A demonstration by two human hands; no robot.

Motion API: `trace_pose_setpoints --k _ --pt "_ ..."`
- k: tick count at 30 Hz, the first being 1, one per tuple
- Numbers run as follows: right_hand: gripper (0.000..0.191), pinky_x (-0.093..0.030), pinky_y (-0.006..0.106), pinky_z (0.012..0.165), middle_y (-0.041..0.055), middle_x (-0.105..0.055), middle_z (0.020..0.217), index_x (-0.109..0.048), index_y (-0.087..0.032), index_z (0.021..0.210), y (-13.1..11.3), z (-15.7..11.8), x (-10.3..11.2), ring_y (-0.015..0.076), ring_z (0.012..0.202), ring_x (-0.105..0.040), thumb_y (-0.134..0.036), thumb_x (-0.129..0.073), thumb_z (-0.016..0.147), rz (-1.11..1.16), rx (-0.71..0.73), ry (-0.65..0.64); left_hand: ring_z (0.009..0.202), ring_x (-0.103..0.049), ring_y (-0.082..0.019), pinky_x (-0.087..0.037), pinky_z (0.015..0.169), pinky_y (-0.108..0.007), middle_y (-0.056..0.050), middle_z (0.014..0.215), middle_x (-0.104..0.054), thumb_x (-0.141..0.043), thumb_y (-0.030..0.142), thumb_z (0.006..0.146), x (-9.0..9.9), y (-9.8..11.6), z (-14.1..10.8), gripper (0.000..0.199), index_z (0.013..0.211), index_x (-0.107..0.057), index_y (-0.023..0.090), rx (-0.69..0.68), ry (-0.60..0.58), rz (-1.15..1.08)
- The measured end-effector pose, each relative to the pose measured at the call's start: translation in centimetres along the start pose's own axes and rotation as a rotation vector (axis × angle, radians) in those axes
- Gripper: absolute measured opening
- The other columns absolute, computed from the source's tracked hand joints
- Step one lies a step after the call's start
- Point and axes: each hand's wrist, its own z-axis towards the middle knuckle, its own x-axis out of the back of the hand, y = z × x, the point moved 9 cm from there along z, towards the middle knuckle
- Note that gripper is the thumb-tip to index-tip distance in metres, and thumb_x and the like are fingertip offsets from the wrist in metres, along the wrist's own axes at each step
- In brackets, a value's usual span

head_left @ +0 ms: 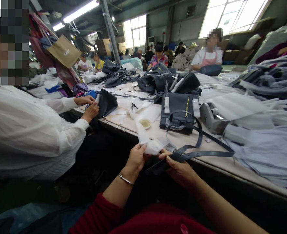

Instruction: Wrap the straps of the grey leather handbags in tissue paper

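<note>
Just in front of the table edge, my left hand (136, 158) pinches a strip of white wrapping paper (151, 147). My right hand (179, 167) is closed round a dark navy strap (206, 153), whose end hangs below the fingers. The strap loops back over the table toward a navy handbag (175, 109) with a gold zip and white paper wrapped on its fittings. Behind the paper strip sits a small round dish (145, 123). What the inner fingers of my right hand touch is partly hidden.
A grey tape dispenser (213, 117) stands right of the handbag, beside stacks of white sheets (262, 143). On the left, a co-worker in a white blouse (36, 133) handles another dark bag (107, 103). More navy bags (155, 78) are piled farther back, with other people beyond.
</note>
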Motion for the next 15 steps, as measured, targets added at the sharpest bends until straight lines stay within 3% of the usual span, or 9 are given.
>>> trace_pose_setpoints --k 4,7,9,12,15 --pt "0.021 -0.051 0.035 0.076 0.0033 -0.07 0.086 -0.073 -0.023 0.097 0.1 0.2 0.6 0.0211 0.082 -0.065 -0.04 -0.069 0.085 0.027 -0.012 0.062 0.062 -0.064 -0.016 -0.052 0.054 -0.024 -0.004 0.074 -0.068 -0.074 0.037 0.075 0.1 -0.2 -0.6 0.029 0.087 -0.061 0.015 -0.14 0.045 0.241" --pt "0.022 -0.049 0.036 0.081 0.0024 -0.07 0.084 -0.075 -0.022 0.093 0.0 0.0 2.4 0.0205 0.083 -0.063 -0.04 -0.074 0.08 0.002 0.033 0.211 0.06 -0.063 -0.015 -0.05 0.052 -0.023 -0.003 0.072 -0.068 -0.075 0.036 0.074 0.0 -0.7 -1.1 0.029 0.087 -0.062 0.015 -0.149 0.029 0.351" --pt "0.023 -0.047 0.037 0.088 0.0035 -0.071 0.088 -0.075 -0.022 0.094 -0.6 -0.7 3.1 0.0219 0.088 -0.062 -0.04 -0.073 0.081 -0.121 0.066 0.249 0.063 -0.065 -0.017 -0.051 0.054 -0.024 -0.005 0.077 -0.07 -0.075 0.034 0.074 0.2 -2.0 -1.2 0.028 0.091 -0.063 0.014 -0.032 0.0 0.322" --pt "0.024 -0.044 0.039 0.093 0.0059 -0.071 0.094 -0.076 -0.021 0.096 -1.2 -2.2 2.2 0.0242 0.095 -0.061 -0.041 -0.067 0.086 -0.384 0.067 0.121 0.07 -0.069 -0.02 -0.054 0.062 -0.029 -0.01 0.086 -0.073 -0.076 0.027 0.072 0.0 -4.4 -1.2 0.032 0.098 -0.066 0.012 0.21 -0.061 0.146" --pt "0.027 -0.044 0.037 0.088 0.0068 -0.07 0.092 -0.076 -0.02 0.091 -0.2 -4.2 0.6 0.0244 0.092 -0.062 -0.043 -0.064 0.088 -0.467 -0.007 -0.066 0.065 -0.068 -0.02 -0.055 0.064 -0.029 -0.012 0.079 -0.073 -0.077 0.02 0.071 -1.0 -5.2 -0.5 0.024 0.089 -0.068 0.007 0.312 -0.12 -0.003"
